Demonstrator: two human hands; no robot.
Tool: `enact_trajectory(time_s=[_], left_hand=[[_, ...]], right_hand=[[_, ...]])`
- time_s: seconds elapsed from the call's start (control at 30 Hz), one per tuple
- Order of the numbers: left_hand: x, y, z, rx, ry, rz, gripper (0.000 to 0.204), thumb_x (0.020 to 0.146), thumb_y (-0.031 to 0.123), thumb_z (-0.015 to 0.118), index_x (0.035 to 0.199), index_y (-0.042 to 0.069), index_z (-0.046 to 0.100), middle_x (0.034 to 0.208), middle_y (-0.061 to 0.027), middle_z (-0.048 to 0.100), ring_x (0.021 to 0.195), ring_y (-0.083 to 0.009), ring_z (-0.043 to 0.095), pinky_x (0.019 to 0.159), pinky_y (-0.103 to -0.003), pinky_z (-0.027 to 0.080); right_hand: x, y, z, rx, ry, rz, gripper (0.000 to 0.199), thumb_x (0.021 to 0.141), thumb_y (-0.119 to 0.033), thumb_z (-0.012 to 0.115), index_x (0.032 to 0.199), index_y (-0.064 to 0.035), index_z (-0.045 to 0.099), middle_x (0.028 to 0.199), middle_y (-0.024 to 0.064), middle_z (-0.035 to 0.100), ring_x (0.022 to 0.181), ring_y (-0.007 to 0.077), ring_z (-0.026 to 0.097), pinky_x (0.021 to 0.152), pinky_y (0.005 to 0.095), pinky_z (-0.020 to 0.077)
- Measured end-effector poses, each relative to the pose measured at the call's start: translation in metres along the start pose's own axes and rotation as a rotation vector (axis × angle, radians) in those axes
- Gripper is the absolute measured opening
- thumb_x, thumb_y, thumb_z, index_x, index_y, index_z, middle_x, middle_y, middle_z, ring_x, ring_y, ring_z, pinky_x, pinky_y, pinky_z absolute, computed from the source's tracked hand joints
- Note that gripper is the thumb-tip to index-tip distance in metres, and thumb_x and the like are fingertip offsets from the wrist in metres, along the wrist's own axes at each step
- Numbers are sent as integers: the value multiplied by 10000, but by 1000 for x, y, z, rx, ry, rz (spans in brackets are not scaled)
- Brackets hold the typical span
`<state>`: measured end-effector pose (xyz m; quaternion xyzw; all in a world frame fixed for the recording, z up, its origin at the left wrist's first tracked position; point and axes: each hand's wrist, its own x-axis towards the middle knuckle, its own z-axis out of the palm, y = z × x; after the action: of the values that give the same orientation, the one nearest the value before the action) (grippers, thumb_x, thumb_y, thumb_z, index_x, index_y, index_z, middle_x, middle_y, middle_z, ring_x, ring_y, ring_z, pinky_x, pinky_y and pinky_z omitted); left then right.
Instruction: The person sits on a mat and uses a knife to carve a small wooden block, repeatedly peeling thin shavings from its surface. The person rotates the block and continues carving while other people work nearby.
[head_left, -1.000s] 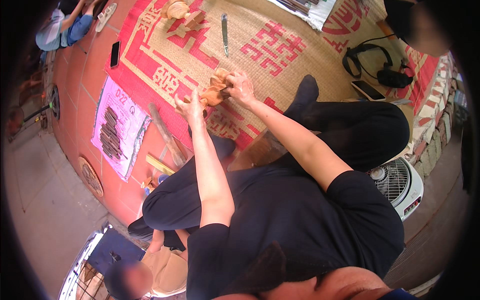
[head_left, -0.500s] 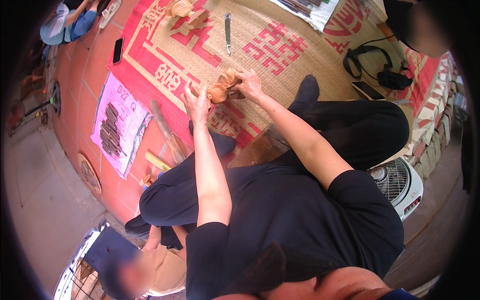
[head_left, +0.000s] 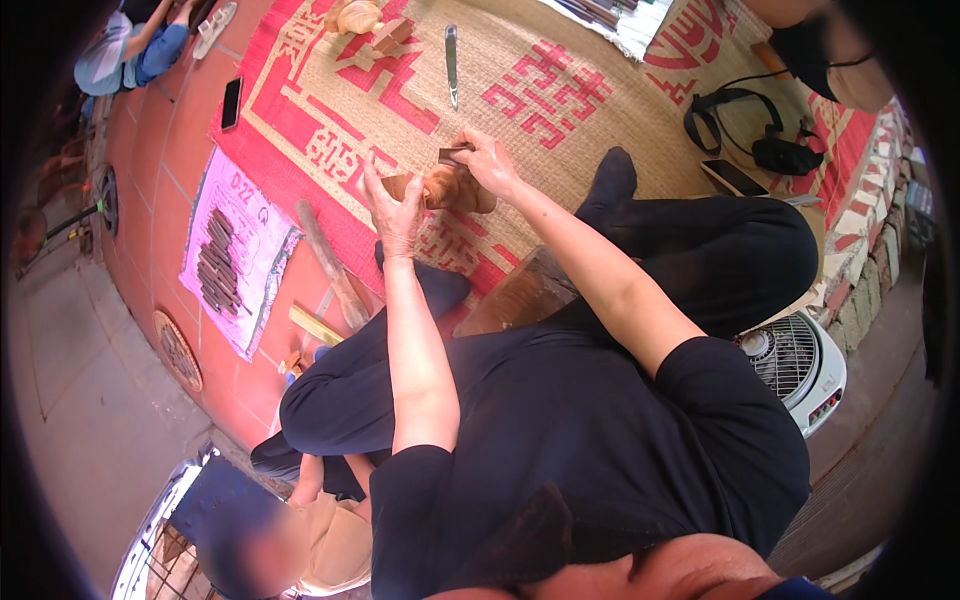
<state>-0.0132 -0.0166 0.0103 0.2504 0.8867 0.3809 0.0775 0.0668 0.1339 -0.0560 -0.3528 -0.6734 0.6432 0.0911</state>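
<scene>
A carved wooden piece (head_left: 447, 188), light brown and rounded with flatter darker parts, is held above the mat between both hands. My left hand (head_left: 397, 212) grips its left side, with the thumb and fingers curved around it. My right hand (head_left: 484, 166) is closed over its upper right part. A small dark flat edge shows beneath the right fingers; I cannot tell whether it belongs to the carving. Beyond my hands a slim metal knife (head_left: 452, 68) lies on the mat. Farther left rests another pale carved wooden piece (head_left: 356, 17) beside a small wood block (head_left: 392, 37).
A red and tan woven mat (head_left: 400, 90) spreads ahead. A wooden block (head_left: 518, 293) sits between my legs. To the left lie a wooden mallet-like stick (head_left: 332, 262), a pink sheet (head_left: 250, 200) with dark sticks, and a phone (head_left: 232, 103). A fan (head_left: 790, 362) stands right. Other people sit nearby.
The carved piece has been turned in my hands and shows another side. My right hand has shifted slightly left and up over it, with its fingers bent farther across.
</scene>
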Motion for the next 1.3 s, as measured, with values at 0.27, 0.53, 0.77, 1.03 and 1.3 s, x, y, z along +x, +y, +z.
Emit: enact_trajectory(time_s=[0.27,0.53,0.77,1.03,1.3], left_hand=[[-7,-2,9,-66,71,-37,570,906,411,517,1326,33,438,1080,-165,511,1050,-304,507,957,-394,385],[-5,-20,7,-253,72,-191,545,921,438,493,1305,51,463,1142,-177,562,1055,-289,544,906,-396,419],[-3,-11,10,-192,58,-222,490,921,415,510,1280,81,491,1060,-153,611,972,-284,589,855,-386,447],[-5,0,16,-144,84,-164,516,892,361,567,1314,92,439,1038,-154,618,939,-292,607,844,-406,451],[-6,-10,14,-157,43,-133,470,931,235,498,1365,98,382,1042,-137,594,949,-280,590,868,-390,444]], right_hand=[[-3,0,5,-86,-67,19,279,798,-293,638,967,-76,683,884,128,683,852,260,646,761,360,482],[-21,-3,36,-163,40,-169,184,773,-193,645,877,-44,620,902,126,670,894,297,628,786,389,472],[-36,7,61,-180,180,-368,65,768,-76,585,823,-62,553,824,145,605,865,347,572,765,473,438],[-22,-13,58,-390,79,-351,69,765,-131,612,811,-80,616,781,140,639,822,351,608,727,482,468],[14,-7,31,-368,-71,-32,182,749,-171,630,887,-54,645,869,176,674,853,349,653,743,455,498]])
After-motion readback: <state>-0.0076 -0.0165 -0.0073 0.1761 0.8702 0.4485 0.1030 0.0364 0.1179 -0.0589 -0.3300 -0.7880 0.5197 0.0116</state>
